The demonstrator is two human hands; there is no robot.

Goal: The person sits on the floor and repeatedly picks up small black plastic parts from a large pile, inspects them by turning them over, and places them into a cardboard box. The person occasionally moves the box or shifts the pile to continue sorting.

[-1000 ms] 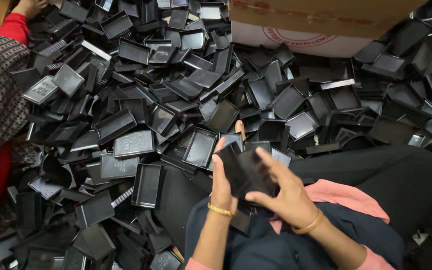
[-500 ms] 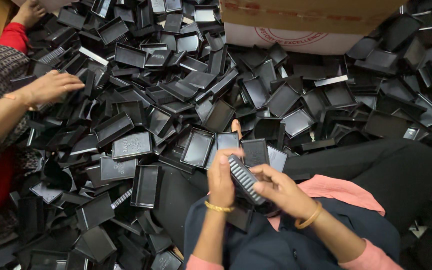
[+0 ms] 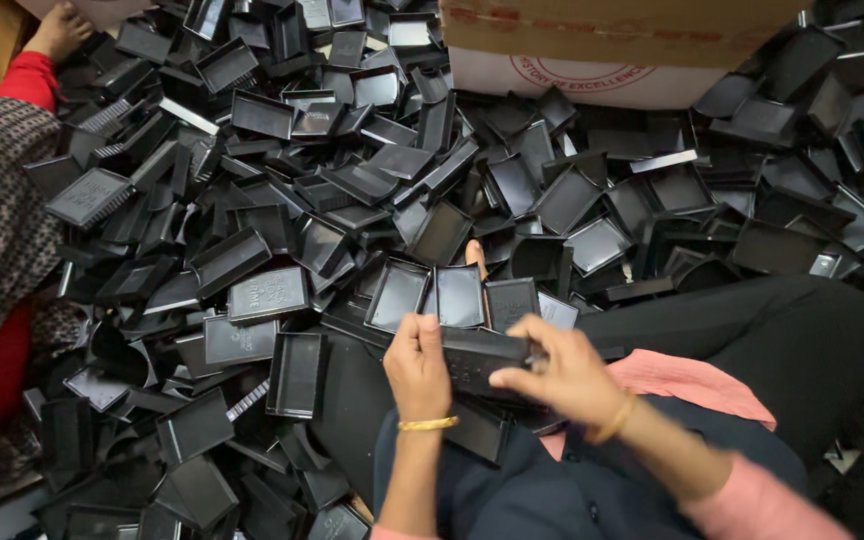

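Presently gripped between both hands at lap level: a small stack of black plastic trays (image 3: 477, 358), held edge-on. Left hand (image 3: 418, 365) closed round the near end, thumb up; right hand (image 3: 560, 375) clamped on the far end, fingers curled over the top. Progress judged early: only a handful gathered, against a vast loose heap of trays (image 3: 352, 190) spread over the floor, unsorted, tipped at every angle. Shallow, rectangular, raised rims, some ribbed undersides; hard moulded plastic, faint sheen. Cardboard box (image 3: 612, 45) beyond the heap, upper edge. Another person's hand (image 3: 57, 30) at far upper left, red sleeve (image 3: 22, 80) below it.
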